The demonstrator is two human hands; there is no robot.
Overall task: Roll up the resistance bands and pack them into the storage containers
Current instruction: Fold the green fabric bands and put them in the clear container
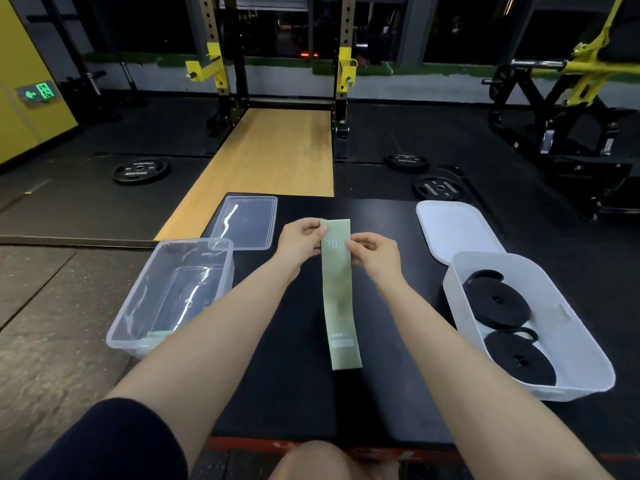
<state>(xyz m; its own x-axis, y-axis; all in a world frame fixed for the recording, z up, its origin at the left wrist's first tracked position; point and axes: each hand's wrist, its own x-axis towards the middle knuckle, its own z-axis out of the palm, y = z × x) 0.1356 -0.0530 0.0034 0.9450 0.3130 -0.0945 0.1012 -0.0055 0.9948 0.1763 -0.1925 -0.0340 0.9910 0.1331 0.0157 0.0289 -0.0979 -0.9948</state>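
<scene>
Over black gym matting (294, 358), both hands (300, 241) (374, 251) pinch green band's (339, 299) far end.

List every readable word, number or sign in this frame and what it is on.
"30": green band, near the pinched top end.
Green band, lower print: blurred.
Running-figure and arrow pictogram, no words: green exit sign.
Weight plates' lettering: too small.

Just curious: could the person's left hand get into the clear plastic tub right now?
Probably not yet: the left hand pinches the pale green flat band. The clear plastic tub stands open, unblocked.
</scene>
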